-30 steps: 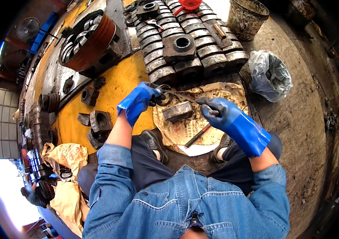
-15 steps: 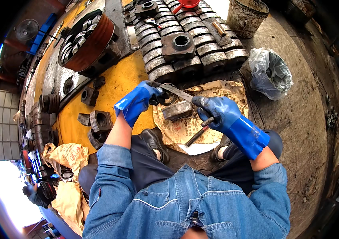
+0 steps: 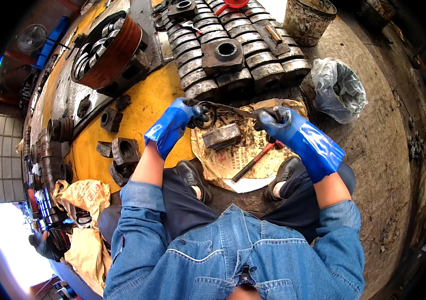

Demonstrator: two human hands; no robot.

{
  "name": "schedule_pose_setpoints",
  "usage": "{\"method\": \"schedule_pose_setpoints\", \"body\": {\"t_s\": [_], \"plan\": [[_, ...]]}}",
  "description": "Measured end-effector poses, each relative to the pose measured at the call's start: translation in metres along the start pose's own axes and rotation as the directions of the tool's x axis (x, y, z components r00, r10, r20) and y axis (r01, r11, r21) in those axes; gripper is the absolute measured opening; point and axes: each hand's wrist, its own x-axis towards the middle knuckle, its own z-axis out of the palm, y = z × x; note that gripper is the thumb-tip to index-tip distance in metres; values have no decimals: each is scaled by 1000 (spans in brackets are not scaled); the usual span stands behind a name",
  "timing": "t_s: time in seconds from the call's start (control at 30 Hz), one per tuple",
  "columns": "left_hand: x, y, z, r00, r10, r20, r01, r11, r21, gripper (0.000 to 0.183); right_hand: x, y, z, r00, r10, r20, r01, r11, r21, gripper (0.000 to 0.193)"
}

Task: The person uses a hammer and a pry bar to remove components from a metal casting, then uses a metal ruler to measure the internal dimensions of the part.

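My left hand [image 3: 180,120], in a blue rubber glove with a blackened palm, is closed on a dark metal ring [image 3: 215,118]. My right hand [image 3: 285,125], gloved alike, grips a flat metal file [image 3: 240,111]. The file's blade points left, and its tip meets the ring near my left fingers; the exact contact is too small to tell. Below and between my hands lies a grey metal block [image 3: 222,136] on a stained paper sack [image 3: 253,145]. A red-and-black handled tool [image 3: 254,164] rests on the sack beneath my right hand.
Rows of stacked metal half-rings [image 3: 253,55] stand ahead, topped by a bored block [image 3: 223,57]. Left are a rusty drum [image 3: 113,60] of rings and loose bored blocks [image 3: 125,151]. A bag-lined bin [image 3: 340,92] and a grimy bucket [image 3: 310,22] stand right.
My right hand has tilted and moved slightly up and right, drawing the file with it. My left hand has risen slightly, and the ring shows more. The tool on the sack is more exposed.
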Motion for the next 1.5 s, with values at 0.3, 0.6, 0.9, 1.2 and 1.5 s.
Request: {"method": "schedule_pose_setpoints", "body": {"t_s": [0.3, 0.6, 0.9, 1.2, 1.5], "plan": [[-8, 6, -6, 999, 31, 23, -30, 999, -43, 21, 24, 40, -3, 996, -69, -52, 71, 996, 44, 37], [-12, 11, -6, 989, 138, -52, -142, 987, -82, 23, 19, 38, 8, 997, -3, -74, 42, 849, 527, 31], [7, -2, -11, 976, 169, -135, -186, 974, -129, 33, 35, 55, 15, 990, 30, 136, -123, 647, 752, 29], [19, -11, -16, 907, 359, -222, -356, 933, 54, 38, 45, 56, 26, 968, 123, 219, -251, 491, 834, 30], [34, -18, -10, 794, 459, -398, -469, 880, 80, 37, 52, 56, 26, 850, 85, 521, -526, 55, 849, 20]]}}
